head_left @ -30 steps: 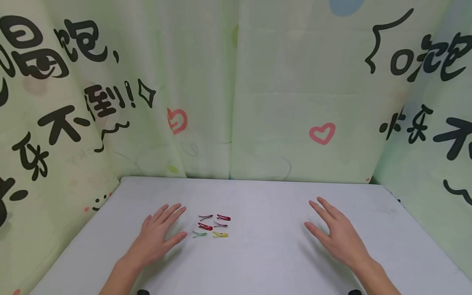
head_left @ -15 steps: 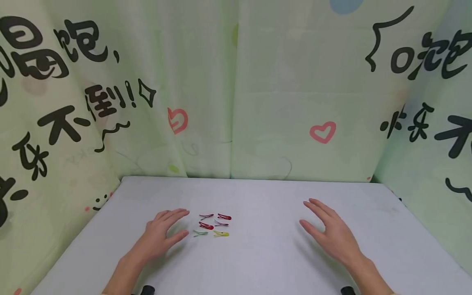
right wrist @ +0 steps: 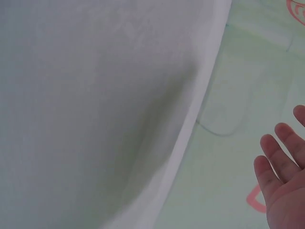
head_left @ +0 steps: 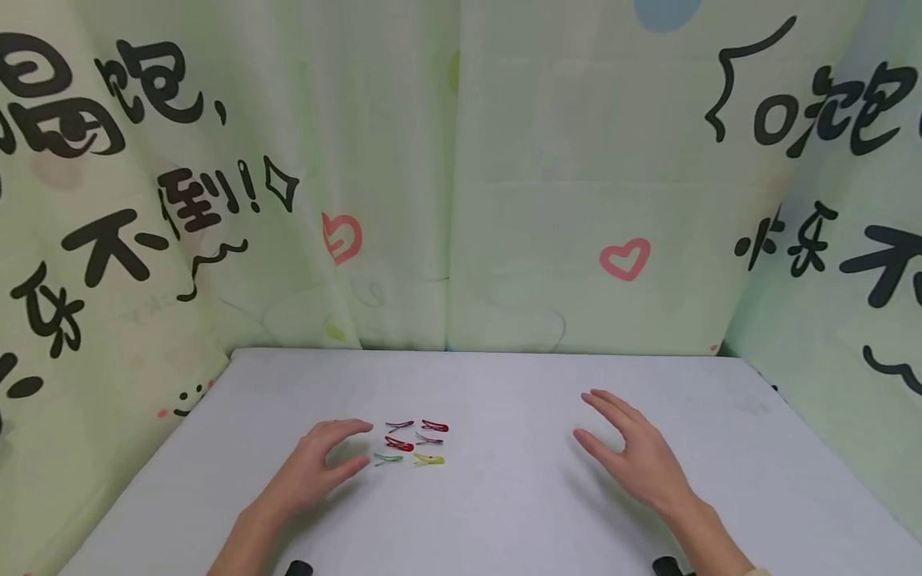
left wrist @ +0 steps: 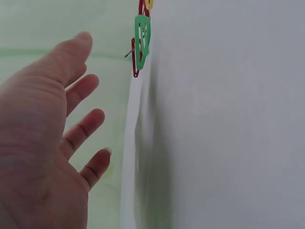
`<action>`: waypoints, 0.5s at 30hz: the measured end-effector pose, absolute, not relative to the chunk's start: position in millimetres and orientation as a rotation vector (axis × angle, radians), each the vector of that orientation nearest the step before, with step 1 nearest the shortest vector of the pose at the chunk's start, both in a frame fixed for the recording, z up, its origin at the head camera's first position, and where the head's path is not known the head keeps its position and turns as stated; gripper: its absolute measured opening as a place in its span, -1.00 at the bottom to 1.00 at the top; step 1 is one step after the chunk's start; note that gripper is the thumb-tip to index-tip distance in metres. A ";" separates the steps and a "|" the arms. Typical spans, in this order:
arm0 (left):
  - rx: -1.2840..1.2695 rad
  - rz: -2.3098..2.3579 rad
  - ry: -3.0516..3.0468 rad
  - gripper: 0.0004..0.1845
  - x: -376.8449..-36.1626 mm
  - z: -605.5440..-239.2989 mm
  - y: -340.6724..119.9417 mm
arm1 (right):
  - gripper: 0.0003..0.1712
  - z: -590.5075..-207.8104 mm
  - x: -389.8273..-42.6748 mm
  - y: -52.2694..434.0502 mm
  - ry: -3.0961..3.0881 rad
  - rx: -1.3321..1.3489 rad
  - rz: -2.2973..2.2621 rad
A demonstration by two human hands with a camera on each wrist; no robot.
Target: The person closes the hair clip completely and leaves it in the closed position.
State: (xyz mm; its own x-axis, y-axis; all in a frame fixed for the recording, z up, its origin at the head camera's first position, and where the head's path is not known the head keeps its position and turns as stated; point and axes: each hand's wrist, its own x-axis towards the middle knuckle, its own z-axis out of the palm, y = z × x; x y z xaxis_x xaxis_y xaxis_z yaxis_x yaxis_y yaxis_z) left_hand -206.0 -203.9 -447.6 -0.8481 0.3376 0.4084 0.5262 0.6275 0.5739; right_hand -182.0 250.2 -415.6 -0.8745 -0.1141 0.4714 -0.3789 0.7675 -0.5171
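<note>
Head view, nearest first: left hand (head_left: 306, 472) at about 7 o'clock on the bench (head_left: 504, 512), palm down, fingers (head_left: 346, 428) loosely bent and spread, holding nothing, tips just short of the hair clips (head_left: 415, 442). Right hand (head_left: 637, 460) at about 4 o'clock, flat and spread, empty, well apart from the clips.

Beyond the left fingertips, six small clips in two columns near bench centre: green clip (head_left: 387, 459) and yellow clip (head_left: 429, 460) nearest, dark red clip (head_left: 399, 444) and a thin purplish one behind, two more at the far row, one of them bright red (head_left: 435, 426). Left wrist view: green clip (left wrist: 141, 40) ahead of the open palm (left wrist: 45, 143), untouched. Right wrist view: only bare bench and fingertips (right wrist: 281, 176).

Further back, at 12 o'clock, printed curtain (head_left: 461, 176) with hearts and black lettering.

Likely trouble: clips small, thin and close-packed, so a broad sweep from the left could nudge neighbours out of their rows; flat metal on a smooth bench could also slip from a shallow pinch.
</note>
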 end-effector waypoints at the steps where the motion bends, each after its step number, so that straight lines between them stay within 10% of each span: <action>1: -0.713 -1.040 -2.578 -0.59 -206.9 -448.4 -203.2 | -0.41 -415.3 -182.5 250.1 -2.547 0.374 0.879; 15: -0.892 -1.049 -2.549 -0.74 -217.3 -460.4 -195.9 | -0.40 -415.0 -185.4 238.3 -2.560 0.389 1.014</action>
